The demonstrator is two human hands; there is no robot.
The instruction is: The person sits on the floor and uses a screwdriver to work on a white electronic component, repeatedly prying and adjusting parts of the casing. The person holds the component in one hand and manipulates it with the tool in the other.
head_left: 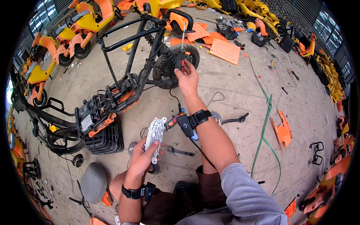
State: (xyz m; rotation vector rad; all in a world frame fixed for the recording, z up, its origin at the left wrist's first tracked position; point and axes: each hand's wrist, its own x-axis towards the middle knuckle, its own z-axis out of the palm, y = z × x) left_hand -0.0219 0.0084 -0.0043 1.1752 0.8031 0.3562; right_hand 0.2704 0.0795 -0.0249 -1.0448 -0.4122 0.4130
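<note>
My left hand [141, 154] is closed round an elongated lamp unit [155, 135] with a clear lens and white housing, mounting ears at its ends. Raised ahead, my right hand [188, 79] grips a screwdriver [180, 61] by its black-and-red handle, the metal shaft pointing up. Behind that hand stands the rear wheel [191, 56] of a stripped scooter, whose bare black frame [137, 67] fills the left middle. The screwdriver's tip appears apart from the lamp; whether it touches anything behind is unclear. A cable hangs between the wheel and my right wrist device [184, 125].
A black crate [105, 137] sits under the scooter's wiring. A grey seat [93, 183] lies at lower left. On the concrete are a dark lever part [182, 152], green strap [262, 138] and orange panel [282, 129]. Scooters [84, 22] and yellow panels [258, 11] stand behind.
</note>
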